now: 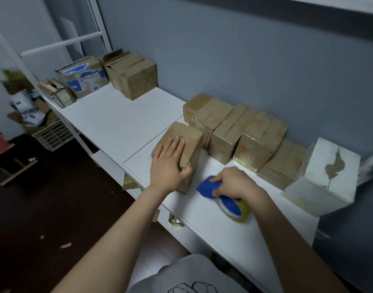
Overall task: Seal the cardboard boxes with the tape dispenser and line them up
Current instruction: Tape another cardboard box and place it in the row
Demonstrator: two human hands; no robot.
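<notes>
A small brown cardboard box (188,136) stands on the white table (122,123), just in front of a row of taped boxes. My left hand (168,166) lies flat on its top, fingers straight, thumb hooked over the near right edge. To its right my right hand (234,182) grips the blue tape dispenser (208,187), whose yellowish tape roll (234,210) rests on the table. Several taped brown boxes (253,140) line the wall, ending in a white box (325,176) at the right.
At the table's far left stand a brown box (132,77), a box with blue-and-white labels (84,77) and a small open box (58,92). A crate with packaging (52,136) sits on the dark floor. Tape scraps (128,182) hang from the table's front edge.
</notes>
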